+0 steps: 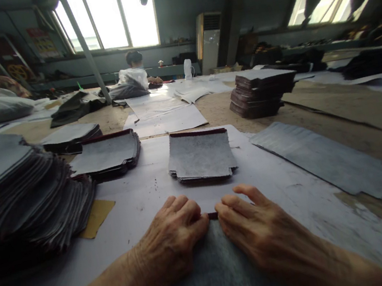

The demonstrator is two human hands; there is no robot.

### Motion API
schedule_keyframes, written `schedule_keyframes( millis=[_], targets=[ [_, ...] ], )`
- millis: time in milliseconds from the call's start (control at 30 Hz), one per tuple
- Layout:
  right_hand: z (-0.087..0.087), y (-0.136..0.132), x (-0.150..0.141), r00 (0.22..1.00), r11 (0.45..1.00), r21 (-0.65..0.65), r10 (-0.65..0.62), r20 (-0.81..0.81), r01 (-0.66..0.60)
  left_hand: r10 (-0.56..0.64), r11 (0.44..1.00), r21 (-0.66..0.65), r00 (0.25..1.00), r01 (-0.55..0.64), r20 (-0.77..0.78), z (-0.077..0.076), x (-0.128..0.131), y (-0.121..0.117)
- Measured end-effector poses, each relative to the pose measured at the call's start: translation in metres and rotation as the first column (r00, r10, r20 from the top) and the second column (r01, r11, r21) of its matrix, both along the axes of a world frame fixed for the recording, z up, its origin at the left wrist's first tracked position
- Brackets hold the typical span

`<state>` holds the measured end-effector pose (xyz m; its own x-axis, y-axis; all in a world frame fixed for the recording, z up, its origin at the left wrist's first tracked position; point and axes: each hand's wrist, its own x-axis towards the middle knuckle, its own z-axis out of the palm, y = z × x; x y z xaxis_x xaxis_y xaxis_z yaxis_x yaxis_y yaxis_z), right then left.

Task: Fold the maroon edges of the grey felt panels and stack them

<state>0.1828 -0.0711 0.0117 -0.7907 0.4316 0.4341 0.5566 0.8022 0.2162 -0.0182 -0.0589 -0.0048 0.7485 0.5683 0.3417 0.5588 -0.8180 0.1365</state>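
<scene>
A grey-backed piece of sheet material [220,276] lies on the white board in front of me, with a narrow dark red strip folded over along its far edge. My left hand [177,234] is curled, its thumb and fingers pressed on that edge. Close beside it, my right hand [255,225] has its fingers bunched on the same edge, with one finger lifted away. Parts of the edge are hidden under both hands. Just beyond them rests a small stack of similar grey pieces [201,155] with a dark red far edge and notched near corners.
A tall pile of grey-backed pieces [18,193] stands at the left, with smaller stacks [107,153] behind it. A dark red stack [261,92] sits at the back right. One long grey piece [326,156] lies right. A person [134,60] is across the table.
</scene>
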Motion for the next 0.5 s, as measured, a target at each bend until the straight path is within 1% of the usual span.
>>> schedule_keyframes(
  millis=[67, 167, 233, 300, 400, 500],
  targets=[
    [-0.001, 0.0, -0.003, 0.999, 1.0, -0.017, -0.017, -0.043, 0.016, -0.002, 1.0, 0.004, 1.0, 0.002, 0.0, 0.0, 0.0, 0.0],
    [-0.006, 0.0, -0.003, 0.997, 0.999, -0.013, -0.04, -0.073, 0.039, -0.009, 1.0, -0.002, 1.0, 0.009, 0.002, -0.001, -0.001, 0.001],
    [-0.009, -0.001, 0.0, 0.994, 0.999, -0.033, -0.041, -0.102, 0.038, -0.012, 1.0, 0.005, 1.0, 0.012, 0.019, -0.001, -0.001, 0.001],
    [-0.011, 0.0, 0.005, 0.992, 0.998, -0.064, -0.036, -0.118, 0.029, -0.018, 1.0, 0.019, 0.999, 0.018, 0.035, -0.002, -0.001, 0.002],
    [-0.011, 0.002, 0.016, 0.994, 0.994, -0.106, -0.033, -0.1, 0.022, -0.032, 0.999, 0.029, 0.999, 0.031, 0.034, -0.003, -0.002, 0.002],
    [-0.013, 0.006, 0.026, 0.993, 0.997, -0.076, 0.01, -0.121, -0.019, -0.034, 0.999, 0.037, 0.999, 0.033, 0.021, -0.003, -0.002, 0.002]
  ],
)
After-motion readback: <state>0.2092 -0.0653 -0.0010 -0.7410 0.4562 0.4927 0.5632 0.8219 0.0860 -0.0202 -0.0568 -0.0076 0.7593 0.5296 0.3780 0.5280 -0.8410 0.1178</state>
